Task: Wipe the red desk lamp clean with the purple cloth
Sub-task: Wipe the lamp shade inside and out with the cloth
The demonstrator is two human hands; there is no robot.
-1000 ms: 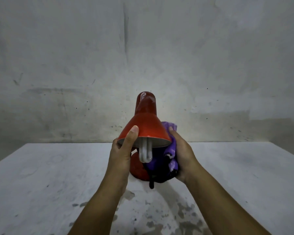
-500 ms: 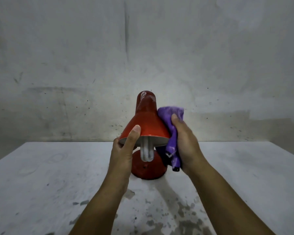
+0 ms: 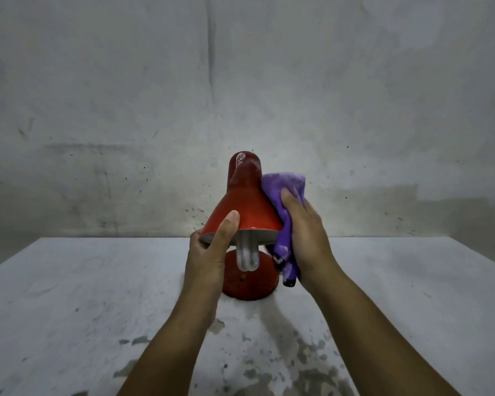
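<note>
The red desk lamp [image 3: 245, 204] stands in the middle of the table, its shade tilted toward me with a white bulb [image 3: 247, 257] hanging out of it. Its round red base [image 3: 252, 284] sits on the tabletop. My left hand [image 3: 209, 258] grips the shade's lower left rim, thumb on the outside. My right hand [image 3: 306, 238] holds the purple cloth [image 3: 283, 190] and presses it against the right side of the shade. A tail of the cloth hangs down below my palm. The lamp's arm is hidden behind the shade.
The white table [image 3: 83, 295] is worn, with dark chipped patches near its front middle. A stained grey wall [image 3: 240, 81] rises directly behind the table's far edge.
My right hand has carried the cloth up from beside the base and under the shade to the shade's right flank. My left hand has kept its hold on the rim.
</note>
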